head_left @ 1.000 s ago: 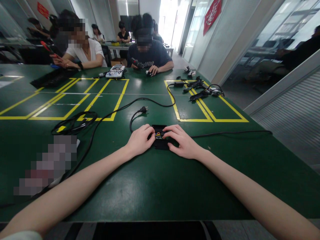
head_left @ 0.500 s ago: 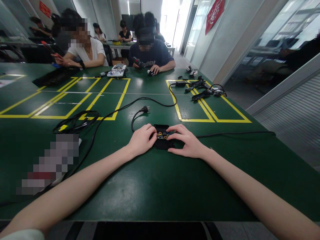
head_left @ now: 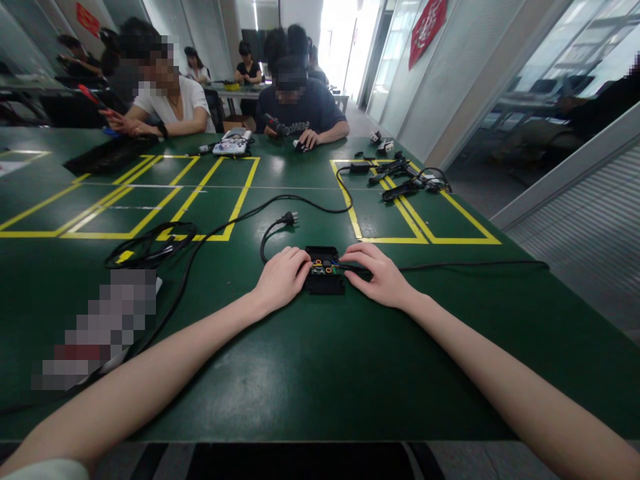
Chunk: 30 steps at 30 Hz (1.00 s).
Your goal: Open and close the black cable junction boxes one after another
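Observation:
In the head view, a small circuit board with orange-ringed parts and coloured wires sits between two black plastic shell halves: one shell half behind it, the other shell half in front. My left hand is closed at the board's left end, thumb and fingertips pinching its edge. At the right end is my right hand, thumb and fingers apart, fingertips close to the board. A black cable runs from that end beneath the right hand. Another cable with a plug curves behind my left hand.
A coiled black cable and a pixelated pale object lie to the left. Black devices with cables are at the back right, a white device at the back. Two people sit across the green table.
My right thumb and fingers have drawn back slightly from the board, so more of the board and the front shell half shows. My left hand stays at the left end.

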Each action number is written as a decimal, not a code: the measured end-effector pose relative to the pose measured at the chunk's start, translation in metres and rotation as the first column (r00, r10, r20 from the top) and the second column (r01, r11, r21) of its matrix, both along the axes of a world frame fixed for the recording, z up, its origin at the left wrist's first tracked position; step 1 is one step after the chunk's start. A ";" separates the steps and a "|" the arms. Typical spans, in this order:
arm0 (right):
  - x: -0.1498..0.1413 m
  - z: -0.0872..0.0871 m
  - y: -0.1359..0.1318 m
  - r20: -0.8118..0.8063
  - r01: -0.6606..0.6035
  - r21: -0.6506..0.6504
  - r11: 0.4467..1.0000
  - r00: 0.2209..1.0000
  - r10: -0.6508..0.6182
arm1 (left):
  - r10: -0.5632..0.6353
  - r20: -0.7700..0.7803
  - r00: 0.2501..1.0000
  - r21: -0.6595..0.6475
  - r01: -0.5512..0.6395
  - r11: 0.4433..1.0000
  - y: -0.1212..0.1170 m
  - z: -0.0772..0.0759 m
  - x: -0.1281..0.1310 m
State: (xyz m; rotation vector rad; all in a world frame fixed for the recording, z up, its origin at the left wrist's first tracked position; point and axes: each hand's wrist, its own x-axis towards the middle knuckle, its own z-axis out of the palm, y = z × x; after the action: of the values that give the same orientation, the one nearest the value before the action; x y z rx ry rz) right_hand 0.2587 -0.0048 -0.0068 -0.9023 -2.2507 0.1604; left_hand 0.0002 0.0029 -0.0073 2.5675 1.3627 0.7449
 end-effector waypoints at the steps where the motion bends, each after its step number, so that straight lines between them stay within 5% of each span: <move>1: 0.002 0.000 0.001 -0.004 0.024 0.004 1.000 1.000 -0.023 | 0.004 -0.002 1.000 -0.001 -0.004 1.000 0.000 0.000 0.000; 11: 0.010 -0.007 0.009 0.045 0.079 -0.080 0.994 0.996 -0.075 | 0.032 0.110 0.993 -0.038 -0.028 0.999 -0.004 0.003 0.001; 19: 0.009 -0.007 0.008 0.065 0.097 -0.127 0.987 0.994 -0.089 | 0.237 0.120 0.964 -0.069 -0.230 0.971 0.000 0.004 -0.002; 30: 0.008 -0.002 0.004 0.001 0.055 -0.099 0.994 0.998 -0.055 | 0.255 0.220 0.942 -0.124 -0.232 0.965 -0.005 0.015 0.000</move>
State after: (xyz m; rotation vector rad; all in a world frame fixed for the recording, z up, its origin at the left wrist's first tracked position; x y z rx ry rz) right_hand 0.2668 -0.0007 -0.0083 -1.0154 -2.2297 0.2497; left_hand -0.0003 -0.0017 0.0074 2.1794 1.6101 0.9607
